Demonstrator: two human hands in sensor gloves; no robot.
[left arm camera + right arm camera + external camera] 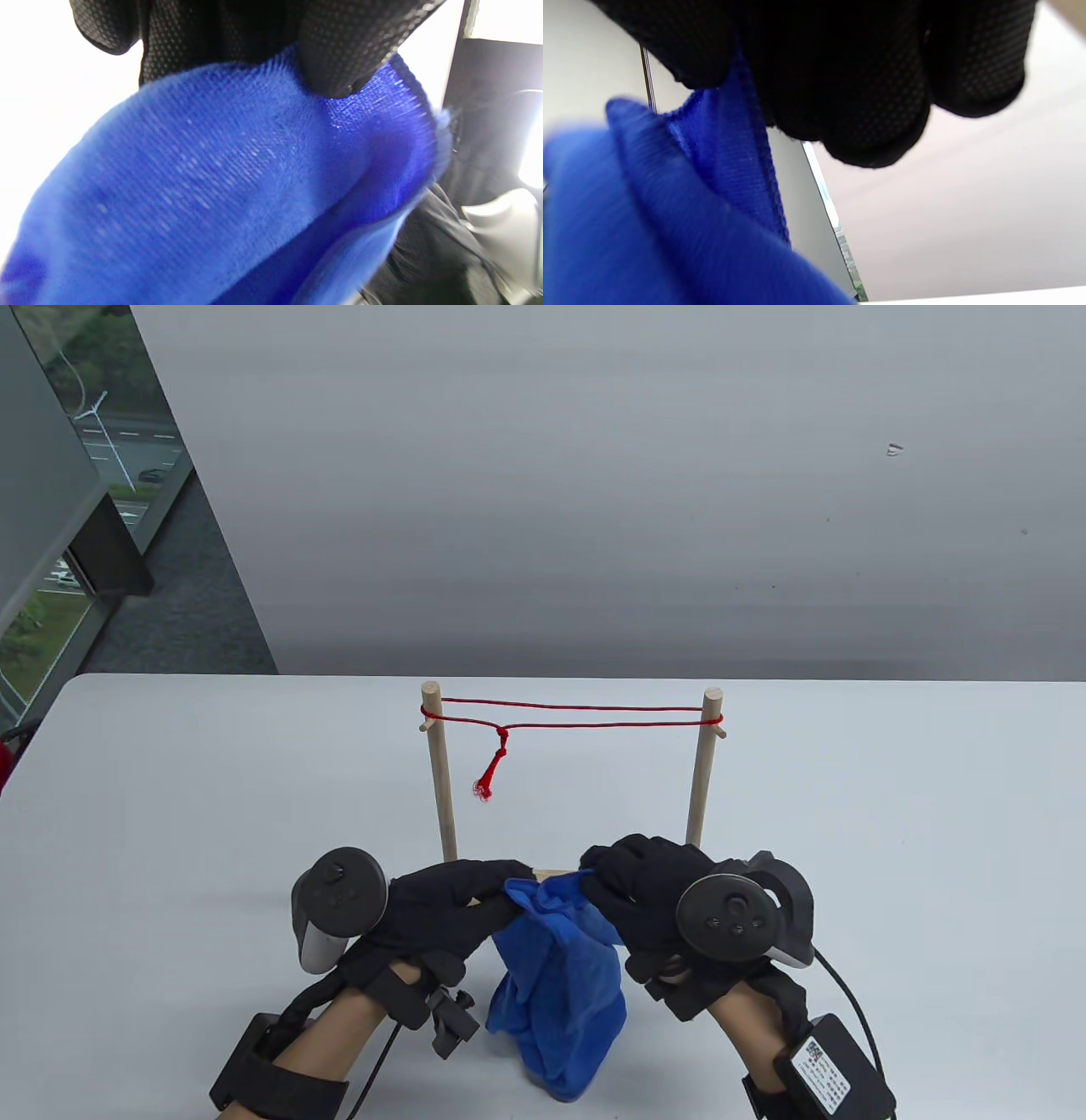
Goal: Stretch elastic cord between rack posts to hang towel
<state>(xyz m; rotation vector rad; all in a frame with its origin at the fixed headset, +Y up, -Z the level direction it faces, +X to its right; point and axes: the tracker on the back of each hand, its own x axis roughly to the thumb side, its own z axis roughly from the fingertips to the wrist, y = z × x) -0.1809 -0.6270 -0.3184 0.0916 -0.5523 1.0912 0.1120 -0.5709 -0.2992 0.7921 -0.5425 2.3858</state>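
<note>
Rack strung with red cord; blue towel held in front of it.
The red elastic cord runs taut as a double line between the tops of the left post and right post, both upright wooden dowels. A knot with a frayed tail hangs near the left post. The blue towel hangs bunched, its top edge pinched at two points.

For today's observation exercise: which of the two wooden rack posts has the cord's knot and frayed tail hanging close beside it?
The left post. The red cord is knotted just beside it, its tail dangling there; the right post has only plain cord.
</note>
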